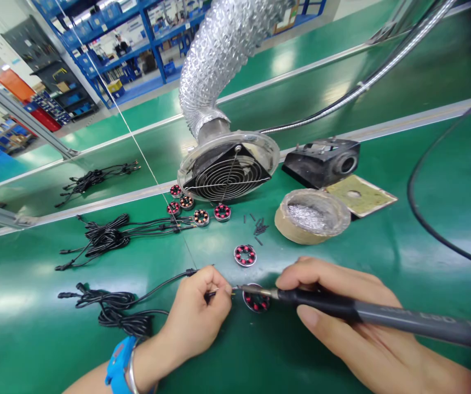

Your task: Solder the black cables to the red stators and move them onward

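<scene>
My left hand, with a blue band at the wrist, pinches the end of a black cable whose thin wire tips stick out to the right. My right hand is closed round a soldering iron, its metal tip pointing left and close to those wire tips. Whether tip and wires touch I cannot tell. Under the iron's tip lies a round coil part with red windings, partly covered by it. A second red coil part rests just beyond.
Several coil parts and small black tubes lie farther back, below a round fume fan. A bowl of silvery material, a black stand and a yellow-green sponge are right. Bundled cables lie left.
</scene>
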A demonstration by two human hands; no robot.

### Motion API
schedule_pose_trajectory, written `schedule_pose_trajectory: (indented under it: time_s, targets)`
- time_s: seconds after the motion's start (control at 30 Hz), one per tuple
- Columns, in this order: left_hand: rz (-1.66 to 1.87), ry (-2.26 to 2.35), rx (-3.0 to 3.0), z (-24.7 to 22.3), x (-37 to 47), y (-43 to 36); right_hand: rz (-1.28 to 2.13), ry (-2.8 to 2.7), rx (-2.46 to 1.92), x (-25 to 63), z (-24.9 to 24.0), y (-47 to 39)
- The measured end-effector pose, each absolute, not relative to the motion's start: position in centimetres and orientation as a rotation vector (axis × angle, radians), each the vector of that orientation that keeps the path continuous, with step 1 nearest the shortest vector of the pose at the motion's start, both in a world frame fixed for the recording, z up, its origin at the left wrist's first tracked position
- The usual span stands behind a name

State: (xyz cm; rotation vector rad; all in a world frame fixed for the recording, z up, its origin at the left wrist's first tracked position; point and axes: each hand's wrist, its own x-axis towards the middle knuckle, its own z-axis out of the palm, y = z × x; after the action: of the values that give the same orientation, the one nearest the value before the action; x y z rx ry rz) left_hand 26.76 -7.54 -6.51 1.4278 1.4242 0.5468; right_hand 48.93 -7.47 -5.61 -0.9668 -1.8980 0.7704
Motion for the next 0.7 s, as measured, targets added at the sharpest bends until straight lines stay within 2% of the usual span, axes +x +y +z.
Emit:
schedule_pose_trajectory:
  time_s: [0.37, 0.7]
  targets:
    - [0.534, 1.425, 1.437, -6.4, 26.7, -7.6, 0.831, -1.898, -0.927, 48.6, -5.5, -8.0]
    - [0.523, 1.427, 1.436, -6.5, 26.8, -7.5, 0.619, -1.793, -0.764, 47.2, -7.1, -8.5]
